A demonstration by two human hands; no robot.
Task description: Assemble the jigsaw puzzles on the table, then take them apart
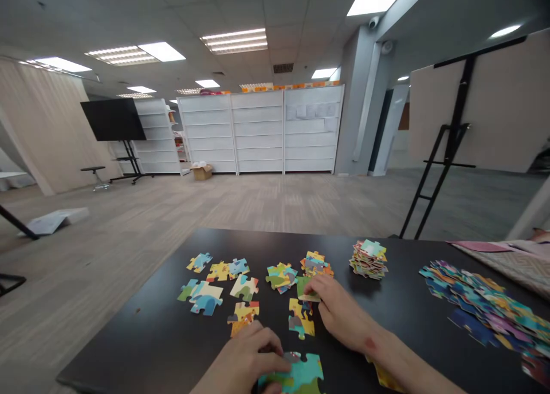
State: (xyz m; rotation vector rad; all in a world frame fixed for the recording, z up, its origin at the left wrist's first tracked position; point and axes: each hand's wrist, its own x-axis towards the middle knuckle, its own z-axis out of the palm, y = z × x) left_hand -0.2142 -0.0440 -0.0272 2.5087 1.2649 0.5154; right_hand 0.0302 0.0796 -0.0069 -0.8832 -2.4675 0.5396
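Observation:
My right hand (341, 311) reaches over the black table, its fingers closed on a green puzzle piece (303, 286). Just behind that piece is a small orange, grey and blue pile (315, 262); a yellow and teal piece (301, 319) lies in front of it. At the near edge, my left hand (251, 357) has curled fingers and its thumb at the left end of a teal and green puzzle piece (307, 371). An orange and yellow piece (244, 314) sits right beyond the left knuckles. My right forearm partly covers a yellow piece (387, 377).
Several loose pieces (206, 296) spread over the left of the table (150, 337). A green-yellow pile (281, 276) is central, a tall stack (368, 259) stands right of it, and a large heap (490, 308) lies far right beside a patterned cloth (511, 262). An easel (447, 136) stands behind.

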